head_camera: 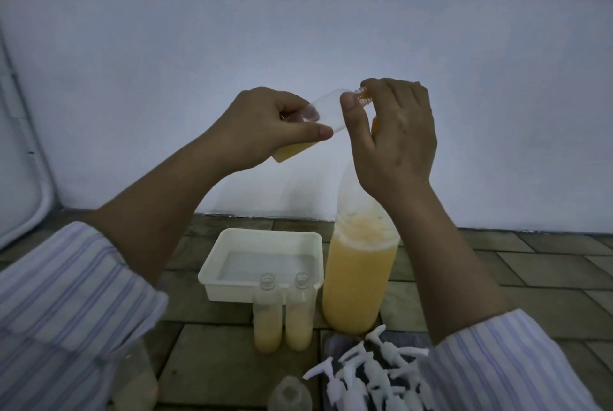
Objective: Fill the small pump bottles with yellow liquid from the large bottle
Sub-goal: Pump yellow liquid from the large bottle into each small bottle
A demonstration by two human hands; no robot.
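A small clear plastic bottle (323, 112) was held raised in front of the pale wall (298, 45), tilted with its neck up to the right and its base down to the left, where a little yellow liquid was pooled. It was gripped round its lower body by the left hand (265, 125), the thumb laid along the near side and the fingers curled behind. The bottle's threaded neck was pinched between the thumb and fingers of the right hand (391, 132); something orange was glimpsed inside that hand, but what it was could not be told.

Below the right wrist, a large clear plastic bottle of yellow liquid (360, 278) was stood upright on the brown tiled floor (215, 361), filled to roughly two thirds, with foam seen at the liquid's surface. Just to its left, two small open clear bottles (283, 317) were stood side by side, touching, each partly filled with pale yellow liquid. Directly behind them a white rectangular plastic tray (262, 264) was set, its near wall touching or almost touching the pair.

In front of the large bottle, a heap of white plastic pump heads (371, 374) was laid on a dark mat. Another clear bottle (290, 394) was partly seen at the lower edge, and one more blurred clear container (136, 377) beside the left sleeve. Both forearms were bared, with striped white and lilac sleeves (66, 311) pushed back
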